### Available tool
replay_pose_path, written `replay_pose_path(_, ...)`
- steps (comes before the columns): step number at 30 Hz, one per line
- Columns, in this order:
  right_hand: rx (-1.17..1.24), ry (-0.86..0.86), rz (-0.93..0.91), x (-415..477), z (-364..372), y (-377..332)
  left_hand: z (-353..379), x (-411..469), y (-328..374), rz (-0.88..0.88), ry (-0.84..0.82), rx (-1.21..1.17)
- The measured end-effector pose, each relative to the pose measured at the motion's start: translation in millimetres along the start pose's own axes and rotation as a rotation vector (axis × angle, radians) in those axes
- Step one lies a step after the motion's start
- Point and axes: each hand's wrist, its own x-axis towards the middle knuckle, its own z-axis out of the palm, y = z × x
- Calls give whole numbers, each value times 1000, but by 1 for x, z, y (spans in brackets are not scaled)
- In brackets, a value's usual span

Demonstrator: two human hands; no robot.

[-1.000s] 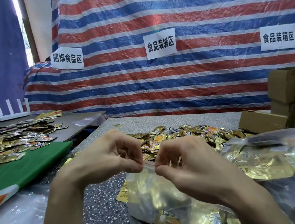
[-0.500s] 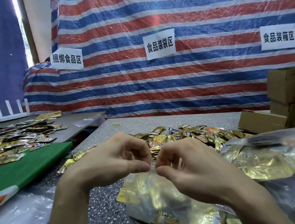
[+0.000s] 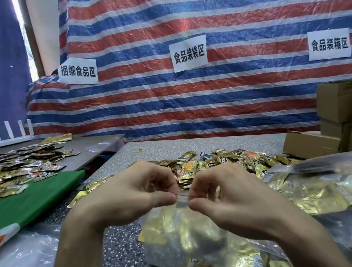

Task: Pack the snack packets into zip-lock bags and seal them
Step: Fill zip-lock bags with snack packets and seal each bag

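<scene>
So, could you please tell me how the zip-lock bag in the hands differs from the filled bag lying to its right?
The held zip-lock bag hangs upright, pinched at its red-lined top by the left hand and right hand; the filled bag lies flat on the table, untouched. Both are clear plastic holding gold snack packets.

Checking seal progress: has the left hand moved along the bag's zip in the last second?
Yes. The left hand has slid rightward toward the right hand, narrowing the gap along the zip, judged against the packet pile behind.
</scene>
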Motion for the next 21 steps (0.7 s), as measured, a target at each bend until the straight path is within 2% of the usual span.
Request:
replay_pose_path(6, -6, 33, -1, 2, 0, 3, 2, -3, 9, 14, -51, -46)
replay_pose_path(13, 48, -10, -27, 1, -2, 4, 3, 2, 9, 46, -13, 38)
replay_pose_path(21, 13, -23, -22, 2, -4, 10, 4, 2, 5, -1, -26, 1)
